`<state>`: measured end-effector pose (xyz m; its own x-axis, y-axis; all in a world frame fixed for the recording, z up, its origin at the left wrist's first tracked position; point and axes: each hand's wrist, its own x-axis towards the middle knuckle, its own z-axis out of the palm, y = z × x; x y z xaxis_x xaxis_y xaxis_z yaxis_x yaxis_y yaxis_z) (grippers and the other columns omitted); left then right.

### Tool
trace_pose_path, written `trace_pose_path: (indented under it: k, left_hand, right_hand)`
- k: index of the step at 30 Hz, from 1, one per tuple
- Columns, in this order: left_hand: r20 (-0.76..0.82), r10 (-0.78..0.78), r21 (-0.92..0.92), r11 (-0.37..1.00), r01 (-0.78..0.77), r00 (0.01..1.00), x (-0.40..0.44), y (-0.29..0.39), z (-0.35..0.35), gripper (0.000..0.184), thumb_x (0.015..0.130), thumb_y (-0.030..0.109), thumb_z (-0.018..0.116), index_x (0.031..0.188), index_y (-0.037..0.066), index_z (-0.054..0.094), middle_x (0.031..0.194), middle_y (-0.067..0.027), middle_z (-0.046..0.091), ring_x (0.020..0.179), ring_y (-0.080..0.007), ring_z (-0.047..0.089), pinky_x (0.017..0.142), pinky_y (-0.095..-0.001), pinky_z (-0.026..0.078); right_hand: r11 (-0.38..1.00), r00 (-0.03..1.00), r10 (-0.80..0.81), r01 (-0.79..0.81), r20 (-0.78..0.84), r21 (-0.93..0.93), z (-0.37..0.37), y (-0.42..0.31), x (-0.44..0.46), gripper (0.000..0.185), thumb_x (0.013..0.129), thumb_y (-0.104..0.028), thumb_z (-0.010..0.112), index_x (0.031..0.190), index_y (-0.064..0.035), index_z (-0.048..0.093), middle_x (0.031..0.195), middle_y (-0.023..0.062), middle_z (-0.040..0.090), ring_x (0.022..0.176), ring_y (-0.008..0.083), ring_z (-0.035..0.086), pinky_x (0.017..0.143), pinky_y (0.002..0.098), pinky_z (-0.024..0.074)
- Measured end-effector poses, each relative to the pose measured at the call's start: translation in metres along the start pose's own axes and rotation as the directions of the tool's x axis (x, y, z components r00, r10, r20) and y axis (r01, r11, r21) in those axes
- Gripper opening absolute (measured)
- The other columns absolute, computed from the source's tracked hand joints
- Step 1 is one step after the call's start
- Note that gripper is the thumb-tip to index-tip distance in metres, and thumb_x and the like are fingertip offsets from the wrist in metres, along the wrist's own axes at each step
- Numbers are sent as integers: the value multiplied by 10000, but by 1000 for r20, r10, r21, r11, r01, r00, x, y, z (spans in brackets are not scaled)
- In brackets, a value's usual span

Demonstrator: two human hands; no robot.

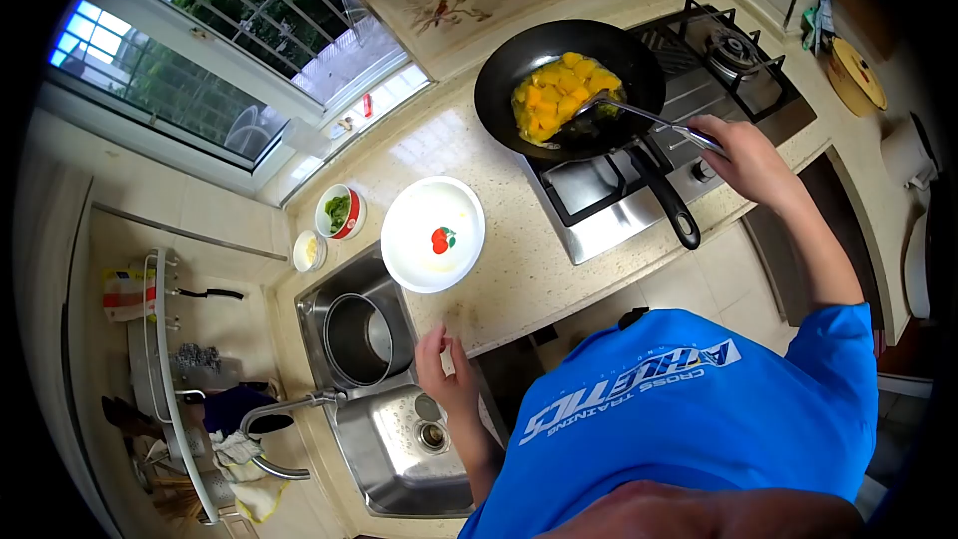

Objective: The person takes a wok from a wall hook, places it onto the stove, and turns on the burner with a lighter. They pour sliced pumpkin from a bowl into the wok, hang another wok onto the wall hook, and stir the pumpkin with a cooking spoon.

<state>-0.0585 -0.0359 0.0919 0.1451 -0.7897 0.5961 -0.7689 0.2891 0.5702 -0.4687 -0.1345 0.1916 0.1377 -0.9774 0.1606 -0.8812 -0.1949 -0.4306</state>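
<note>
A black wok (504, 70) rests on the left burner of the gas stove, its handle pointing toward me. Yellow-orange chunks (564, 90) lie in the wok with some liquid. My right hand (740, 160) is closed round the handle of a metal spatula (654, 118), whose head touches the chunks. Near the counter's front edge and the sink, my left hand (446, 371) hangs empty with its fingers slightly curled and apart. A white plate (409, 230) with a red fruit print stands on the counter between the wok and the sink.
A bowl of chopped greens (339, 212) and a small bowl of pale bits (308, 252) stand behind the double sink (399, 449). One basin holds a dark round pot (344, 339). A curved faucet (289, 404) reaches over it. The second burner (733, 52) is at the right.
</note>
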Motion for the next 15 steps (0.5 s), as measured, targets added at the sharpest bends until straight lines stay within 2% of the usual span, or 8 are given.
trace_pose_path:
  k: [1, 5, 7, 10, 12, 15]
  left_hand:
    - [-11, -2, 4, 1000, 2, 1000, -3, 0, -3, 219, 763, -35, 550, 981, -11, 557, 891, -121, 566, 738, -177, 551, 642, -252, 452]
    - [-27, -73, 59, 995, 74, 997, -17, -1, -14, 219, 763, -15, 559, 981, 2, 562, 852, -110, 575, 709, -180, 550, 645, -261, 448]
    - [-35, -120, 71, 990, 122, 992, -23, -2, -12, 224, 756, -6, 568, 979, 12, 562, 831, -106, 577, 685, -189, 547, 647, -271, 444]
    - [-41, -162, 45, 986, 163, 986, -28, 2, -7, 202, 769, 12, 572, 970, 8, 567, 810, -102, 580, 686, -184, 554, 652, -267, 444]
    - [15, -139, 36, 990, 139, 990, -28, 3, -5, 203, 788, 27, 567, 990, 4, 571, 782, -80, 587, 666, -130, 547, 638, -235, 442]
    - [13, -157, 54, 986, 156, 987, -30, 3, -6, 201, 792, 37, 570, 991, 9, 576, 769, -79, 587, 662, -130, 546, 633, -236, 441]
  right_hand:
    - [1000, 1000, -12, 12, -1, 0, -4, -1, 2, 289, 723, -45, 561, 1009, -9, 533, 817, 187, 586, 756, 331, 564, 687, 395, 441]
    - [972, 998, -33, 45, -56, 229, -24, 1, 10, 307, 725, -7, 559, 1030, -1, 519, 854, 158, 594, 731, 265, 584, 675, 329, 454]
    - [972, 985, -95, 123, -143, 200, -21, -3, 20, 313, 723, -18, 556, 1033, -7, 516, 877, 161, 591, 753, 280, 585, 688, 336, 456]
    - [962, 945, -256, 269, -203, 39, 6, 5, 48, 348, 697, -47, 566, 1040, -34, 512, 851, 170, 589, 779, 316, 569, 685, 372, 452]
    - [975, 967, -216, 222, -138, 27, 21, 9, 56, 336, 690, -44, 565, 1024, -46, 529, 822, 162, 589, 764, 320, 565, 670, 382, 450]
    - [979, 974, -201, 204, -102, 14, 19, 12, 47, 330, 688, -38, 568, 1016, -46, 538, 825, 159, 589, 765, 321, 563, 673, 383, 449]
